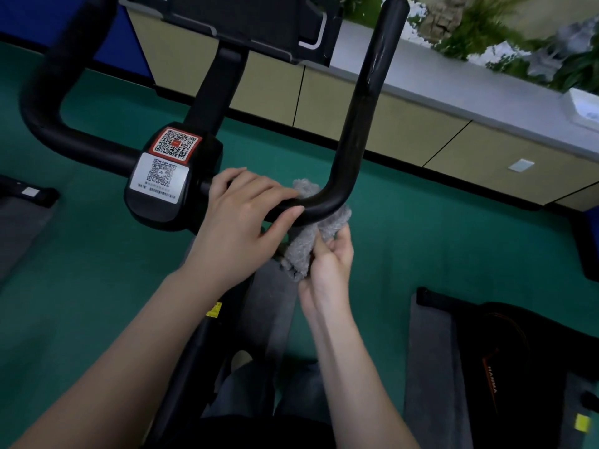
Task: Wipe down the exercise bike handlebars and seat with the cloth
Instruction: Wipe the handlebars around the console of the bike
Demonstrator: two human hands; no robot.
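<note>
Grey fleecy cloth [303, 251] is held by your right grip [327, 270], fingers curled round its lower end just under the bar; the cloth's upper part loops round the handlebar [356, 124] at its right-hand bend (a tuft shows behind the tube); your left grip [240, 218] clasps the same handlebar just beside the cloth, fingers over the top, thumb along the near side; further left sits the black centre block [207, 160] carrying two QR stickers [160, 178]; above it stands a device holder [252, 24]; green floor [81, 254] lies beneath; beige cabinets [372, 115] and plants [486, 30] line the far side.
</note>
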